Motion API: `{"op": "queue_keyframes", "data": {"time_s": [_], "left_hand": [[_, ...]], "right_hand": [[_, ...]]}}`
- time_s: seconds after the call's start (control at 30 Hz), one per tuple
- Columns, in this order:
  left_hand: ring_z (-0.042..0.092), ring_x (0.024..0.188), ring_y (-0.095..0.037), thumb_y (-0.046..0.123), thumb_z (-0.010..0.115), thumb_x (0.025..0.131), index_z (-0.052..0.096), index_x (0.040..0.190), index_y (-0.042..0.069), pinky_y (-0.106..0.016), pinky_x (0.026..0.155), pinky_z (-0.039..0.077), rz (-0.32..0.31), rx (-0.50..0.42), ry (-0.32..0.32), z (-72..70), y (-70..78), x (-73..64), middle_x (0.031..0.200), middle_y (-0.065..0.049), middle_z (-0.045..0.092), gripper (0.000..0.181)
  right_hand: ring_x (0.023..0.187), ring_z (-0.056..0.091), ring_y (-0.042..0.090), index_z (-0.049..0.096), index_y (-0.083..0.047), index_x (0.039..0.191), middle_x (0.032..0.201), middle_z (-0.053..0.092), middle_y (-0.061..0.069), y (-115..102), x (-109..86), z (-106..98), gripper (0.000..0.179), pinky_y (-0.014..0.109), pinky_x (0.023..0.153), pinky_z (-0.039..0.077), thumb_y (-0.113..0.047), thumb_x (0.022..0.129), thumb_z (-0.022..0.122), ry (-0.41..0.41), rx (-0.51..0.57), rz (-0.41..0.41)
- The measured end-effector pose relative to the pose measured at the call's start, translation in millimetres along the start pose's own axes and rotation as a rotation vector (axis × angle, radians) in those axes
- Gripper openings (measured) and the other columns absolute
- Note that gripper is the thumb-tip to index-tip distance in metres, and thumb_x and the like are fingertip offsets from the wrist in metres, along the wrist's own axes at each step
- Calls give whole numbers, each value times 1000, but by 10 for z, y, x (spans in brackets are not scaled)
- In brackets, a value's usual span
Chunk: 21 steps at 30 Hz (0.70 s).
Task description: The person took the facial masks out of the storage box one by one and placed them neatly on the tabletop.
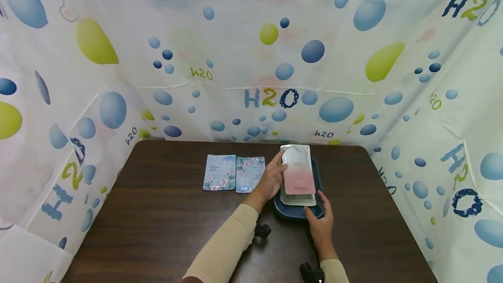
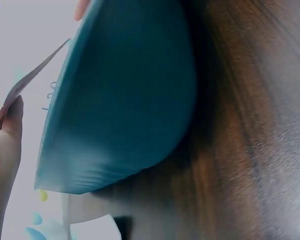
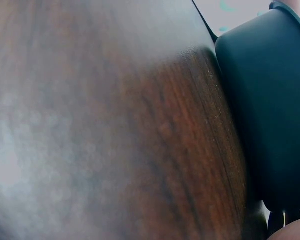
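Note:
My left hand holds a pink-and-white sachet by its left edge, above a dark blue tray. Below that sachet, a pale packet shows its lower part inside the tray; the rest of it is hidden. At the tray's near right corner my right hand grips the rim, thumb at the front and fingers along the side. In the left wrist view the thin sachet tilts beside the tray wall. The right wrist view shows the tray's outer side.
Two blue floral packets, one pale and one deeper blue, lie side by side left of the tray. The dark wooden table meets a patterned curtain at the back.

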<state>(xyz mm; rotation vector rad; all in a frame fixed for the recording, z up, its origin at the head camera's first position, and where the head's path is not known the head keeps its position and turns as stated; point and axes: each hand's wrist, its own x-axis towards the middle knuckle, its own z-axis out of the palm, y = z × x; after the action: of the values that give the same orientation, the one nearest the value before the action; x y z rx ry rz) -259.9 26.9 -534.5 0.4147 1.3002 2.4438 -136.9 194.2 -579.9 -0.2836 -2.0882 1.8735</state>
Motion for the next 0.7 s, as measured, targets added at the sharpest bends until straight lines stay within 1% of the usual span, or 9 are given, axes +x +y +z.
{"op": "queue_keyframes", "data": {"time_s": [0.13, 0.33, 0.4, 0.5, 0.57, 0.63, 0.7], "left_hand": [[35, 152, -36, 13, 38, 104, 14, 165, 18, -50, 124, 29, 16, 15, 5, 0, 85, 10, 175, -2, 0, 66], [37, 151, -37, 11, 39, 103, 12, 166, 17, -40, 119, 40, 53, 35, -1, -37, 213, 54, 174, -5, 5, 68], [35, 152, -35, 9, 40, 103, 11, 166, 17, -38, 119, 40, 63, 34, -2, -52, 265, 70, 174, -5, 6, 70], [30, 155, -34, 7, 43, 101, 10, 166, 15, -42, 122, 35, 83, 36, -6, -78, 349, 82, 174, -6, 7, 73], [29, 155, -33, 7, 44, 101, 9, 166, 14, -43, 122, 34, 91, 43, -3, -92, 406, 80, 174, -6, 7, 74], [30, 155, -34, 7, 45, 100, 10, 166, 15, -42, 120, 36, 97, 50, 4, -107, 458, 72, 174, -5, 8, 75], [31, 154, -35, 6, 45, 101, 9, 166, 15, -38, 117, 41, 102, 50, 6, -122, 503, 68, 174, -5, 8, 75]], "right_hand": [[149, 29, 37, 44, -2, 151, 160, 37, 22, 31, 14, -10, 67, 64, 123, 18, 4, 89, 70, 0, 3, 3], [150, 27, 37, 44, -2, 151, 161, 36, 22, 57, 25, -15, 67, 64, 123, 18, 3, 89, 71, -5, -3, 16], [151, 26, 37, 44, -2, 151, 161, 36, 22, 57, 25, -16, 68, 64, 123, 17, 4, 89, 71, -3, 2, 15], [151, 25, 37, 44, -2, 151, 161, 35, 22, 54, 25, -21, 67, 65, 123, 15, 4, 89, 71, -3, 3, 8], [151, 24, 37, 45, -1, 151, 161, 35, 22, 44, 23, -23, 67, 66, 123, 14, 4, 89, 71, -3, 2, 4], [152, 24, 37, 45, -2, 150, 162, 35, 22, 30, 17, -25, 67, 65, 124, 14, 3, 89, 71, -4, -3, 4], [152, 24, 37, 45, -2, 150, 162, 35, 22, 22, 12, -26, 67, 65, 123, 14, 3, 88, 71, -4, -7, 8]]}}
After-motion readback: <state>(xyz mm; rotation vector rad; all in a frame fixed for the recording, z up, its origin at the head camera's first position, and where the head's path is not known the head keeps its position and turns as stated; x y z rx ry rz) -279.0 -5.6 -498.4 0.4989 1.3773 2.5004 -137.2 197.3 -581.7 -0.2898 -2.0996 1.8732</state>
